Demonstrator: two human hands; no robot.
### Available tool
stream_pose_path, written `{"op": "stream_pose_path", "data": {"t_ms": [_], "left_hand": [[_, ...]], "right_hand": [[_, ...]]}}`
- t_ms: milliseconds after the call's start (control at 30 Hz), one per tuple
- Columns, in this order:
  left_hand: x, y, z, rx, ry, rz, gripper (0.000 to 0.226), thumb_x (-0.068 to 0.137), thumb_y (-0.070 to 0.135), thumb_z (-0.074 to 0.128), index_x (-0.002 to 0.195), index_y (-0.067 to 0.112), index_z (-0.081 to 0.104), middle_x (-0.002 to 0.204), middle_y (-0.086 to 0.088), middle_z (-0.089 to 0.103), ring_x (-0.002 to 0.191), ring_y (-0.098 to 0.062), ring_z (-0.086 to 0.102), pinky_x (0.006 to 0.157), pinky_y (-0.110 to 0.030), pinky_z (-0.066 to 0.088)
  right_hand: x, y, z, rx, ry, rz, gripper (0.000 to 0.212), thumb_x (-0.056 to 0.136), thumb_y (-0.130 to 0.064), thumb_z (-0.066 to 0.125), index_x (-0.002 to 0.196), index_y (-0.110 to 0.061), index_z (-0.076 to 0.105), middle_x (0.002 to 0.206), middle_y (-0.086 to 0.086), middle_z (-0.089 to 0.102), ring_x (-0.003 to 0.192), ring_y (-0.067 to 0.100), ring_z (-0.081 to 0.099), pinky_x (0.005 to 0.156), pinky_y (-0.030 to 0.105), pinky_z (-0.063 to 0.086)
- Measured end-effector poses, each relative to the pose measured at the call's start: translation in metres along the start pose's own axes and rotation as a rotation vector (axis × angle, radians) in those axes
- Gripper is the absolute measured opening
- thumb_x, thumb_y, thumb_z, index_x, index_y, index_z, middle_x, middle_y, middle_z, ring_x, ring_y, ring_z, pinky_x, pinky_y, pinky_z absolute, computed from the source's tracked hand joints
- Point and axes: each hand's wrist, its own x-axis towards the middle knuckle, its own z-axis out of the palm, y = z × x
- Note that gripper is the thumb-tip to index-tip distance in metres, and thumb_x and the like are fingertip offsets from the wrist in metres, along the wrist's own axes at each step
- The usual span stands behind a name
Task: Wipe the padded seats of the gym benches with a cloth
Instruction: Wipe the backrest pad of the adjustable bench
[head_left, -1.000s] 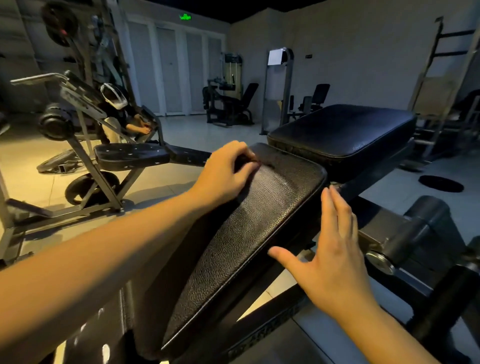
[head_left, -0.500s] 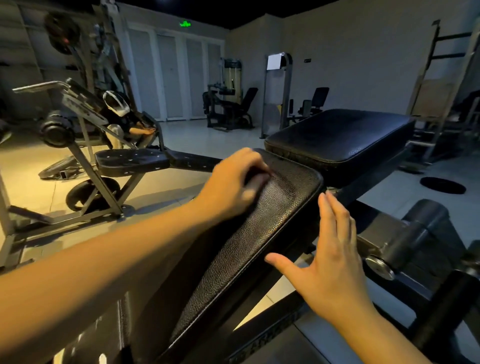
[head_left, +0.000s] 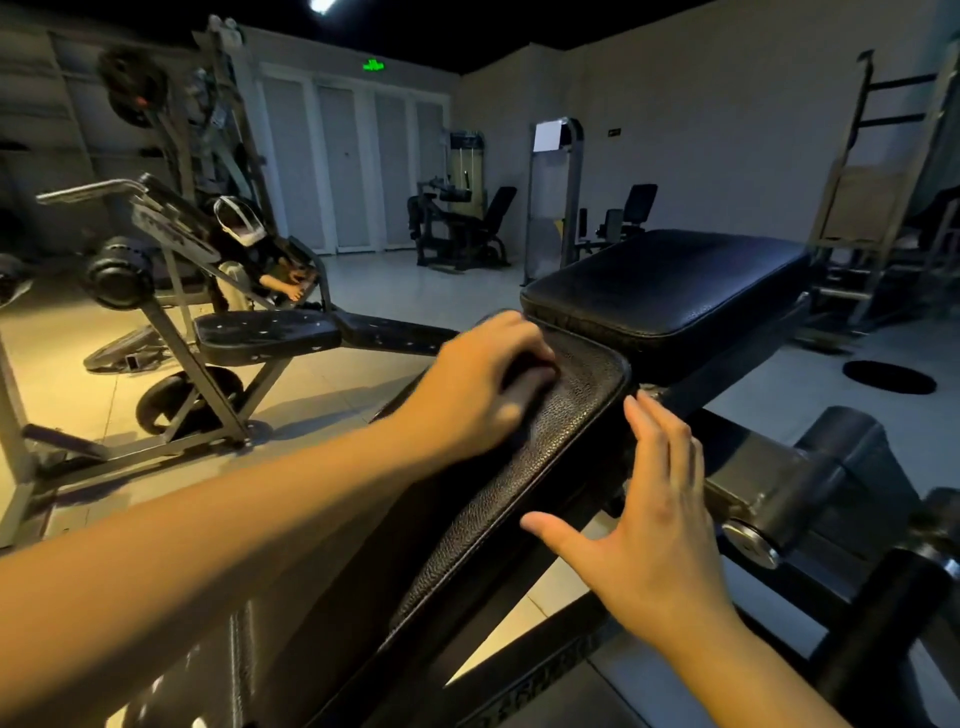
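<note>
Sloped bench pad (head_left: 519, 493), left hand (head_left: 467, 395) curled over dark cloth (head_left: 527, 370) (barely visible), right hand (head_left: 654, 519) spread flat beside its edge

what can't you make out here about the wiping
Head view, the only one:
- Cloth: anything under the left hand on the sloped pad is covered by its fingers, blurred, and dark on black.
- The pad's near end: hidden behind the left forearm.
- Right hand: shadow hides whether its fingertips touch the pad's side.
</note>
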Motion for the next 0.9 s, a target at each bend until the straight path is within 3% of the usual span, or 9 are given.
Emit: {"op": "stream_pose_path", "data": {"t_ms": [133, 200, 300, 400, 467, 567, 667, 733, 900], "left_hand": [[0.029, -0.067, 0.002, 0.138, 0.087, -0.433, 0.006, 0.091, 0.022, 0.069, 0.093, 0.016, 0.069, 0.100, -0.003, 0.069, 0.102, -0.028, 0.063, 0.085, -0.034, 0.045], [0.030, -0.057, 0.006, 0.140, 0.112, -0.466, 0.007, 0.093, 0.021, 0.068, 0.095, 0.015, 0.069, 0.101, -0.003, 0.067, 0.101, -0.026, 0.062, 0.085, -0.034, 0.045], [0.017, 0.004, 0.007, 0.035, 0.116, -0.211, 0.007, 0.091, 0.019, 0.071, 0.094, 0.014, 0.068, 0.097, -0.001, 0.064, 0.095, -0.019, 0.061, 0.086, -0.038, 0.049], [-0.002, 0.050, 0.003, -0.100, -0.013, 0.090, 0.008, 0.092, 0.015, 0.072, 0.097, 0.011, 0.068, 0.097, 0.000, 0.062, 0.092, -0.014, 0.059, 0.080, -0.025, 0.047], [0.002, 0.034, 0.002, -0.069, -0.014, 0.103, 0.007, 0.092, 0.014, 0.072, 0.097, 0.010, 0.068, 0.098, 0.000, 0.063, 0.093, -0.015, 0.060, 0.081, -0.027, 0.048], [0.028, -0.025, 0.008, 0.058, 0.108, -0.204, 0.005, 0.091, 0.019, 0.070, 0.092, 0.015, 0.068, 0.095, 0.000, 0.066, 0.097, -0.022, 0.063, 0.085, -0.038, 0.049], [0.049, -0.055, 0.012, 0.122, 0.105, -0.480, 0.008, 0.094, 0.021, 0.067, 0.088, 0.021, 0.061, 0.094, 0.004, 0.061, 0.101, -0.025, 0.062, 0.079, -0.030, 0.040], [0.047, -0.036, 0.014, 0.118, 0.117, -0.435, 0.008, 0.094, 0.022, 0.068, 0.089, 0.021, 0.061, 0.094, 0.004, 0.060, 0.099, -0.024, 0.061, 0.078, -0.032, 0.040], [-0.003, 0.052, -0.001, -0.121, -0.034, 0.090, 0.007, 0.093, 0.015, 0.071, 0.098, 0.011, 0.067, 0.098, 0.001, 0.062, 0.094, -0.014, 0.060, 0.081, -0.027, 0.048]], "right_hand": [[-0.001, 0.001, 0.000, 0.006, -0.022, 0.009, 0.120, 0.064, -0.077, 0.069, 0.158, -0.025, 0.015, 0.159, -0.016, 0.014, 0.150, 0.011, 0.012, 0.114, 0.038, 0.028], [0.000, -0.001, -0.001, 0.009, -0.028, 0.012, 0.120, 0.064, -0.078, 0.067, 0.158, -0.025, 0.015, 0.160, -0.015, 0.013, 0.151, 0.015, 0.013, 0.115, 0.037, 0.024], [0.000, -0.001, -0.001, -0.016, -0.017, 0.002, 0.119, 0.065, -0.077, 0.067, 0.157, -0.022, 0.017, 0.160, -0.010, 0.016, 0.151, 0.018, 0.016, 0.114, 0.037, 0.024], [0.000, -0.001, 0.001, -0.008, 0.013, 0.006, 0.119, 0.064, -0.076, 0.069, 0.156, -0.020, 0.019, 0.159, -0.008, 0.019, 0.149, 0.018, 0.019, 0.114, 0.043, 0.033], [-0.002, -0.001, 0.000, 0.002, 0.014, 0.003, 0.118, 0.064, -0.075, 0.070, 0.156, -0.021, 0.019, 0.158, -0.009, 0.019, 0.149, 0.017, 0.019, 0.114, 0.042, 0.033], [-0.002, 0.000, 0.000, -0.008, -0.019, -0.003, 0.118, 0.066, -0.077, 0.067, 0.157, -0.023, 0.016, 0.160, -0.011, 0.016, 0.151, 0.015, 0.015, 0.114, 0.034, 0.024], [-0.002, -0.001, -0.001, 0.005, -0.037, -0.002, 0.117, 0.066, -0.078, 0.065, 0.157, -0.026, 0.013, 0.159, -0.013, 0.013, 0.151, 0.014, 0.013, 0.116, 0.033, 0.021], [-0.001, -0.002, -0.003, 0.001, -0.034, -0.002, 0.117, 0.066, -0.079, 0.064, 0.157, -0.027, 0.012, 0.159, -0.013, 0.013, 0.150, 0.014, 0.014, 0.117, 0.038, 0.028], [0.001, -0.001, -0.003, -0.011, -0.022, 0.009, 0.120, 0.064, -0.079, 0.066, 0.157, -0.023, 0.015, 0.159, -0.011, 0.016, 0.150, 0.015, 0.017, 0.116, 0.042, 0.035]]}}
